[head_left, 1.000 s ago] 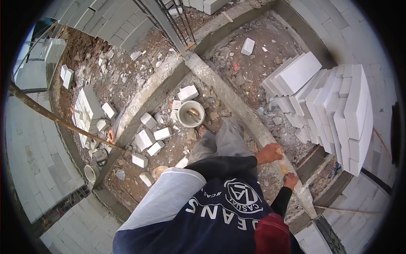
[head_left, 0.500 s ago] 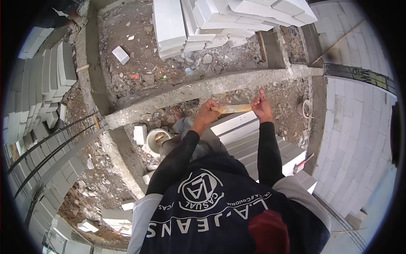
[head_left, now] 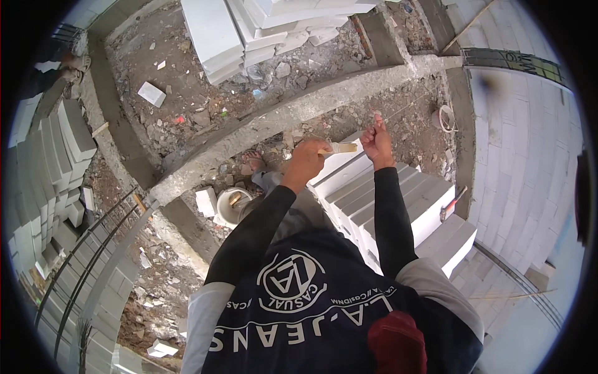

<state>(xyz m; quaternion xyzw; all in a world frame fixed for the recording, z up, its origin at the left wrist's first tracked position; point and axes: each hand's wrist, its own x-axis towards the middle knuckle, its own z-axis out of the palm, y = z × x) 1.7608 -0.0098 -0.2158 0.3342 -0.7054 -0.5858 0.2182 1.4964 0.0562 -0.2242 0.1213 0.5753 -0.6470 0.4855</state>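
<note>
My left hand (head_left: pixel 305 163) is closed round one end of a short, flat, pale wooden piece (head_left: pixel 344 148); what looks like string is wound on it. Its free end points toward my right hand (head_left: pixel 377 146), which is raised a little apart from it with the fingers curled in a pinch. A thin pale string (head_left: pixel 408 111) runs from near those fingertips toward the far right. Below both hands stands a stack of white blocks (head_left: pixel 358 168).
A concrete beam (head_left: pixel 299 112) crosses ahead over rubble. At left are a white bucket (head_left: pixel 225 215) with a wooden-handled tool, and steel bars (head_left: pixel 81 249). A red-handled tool (head_left: pixel 450 206) lies on the blocks at right, near a block wall (head_left: pixel 517 168). Another person (head_left: pixel 71 65) is at far left.
The wooden piece spanned both hands; now only the left holds it, and the right has come away from its end. The whole view has shifted and turned slightly.
</note>
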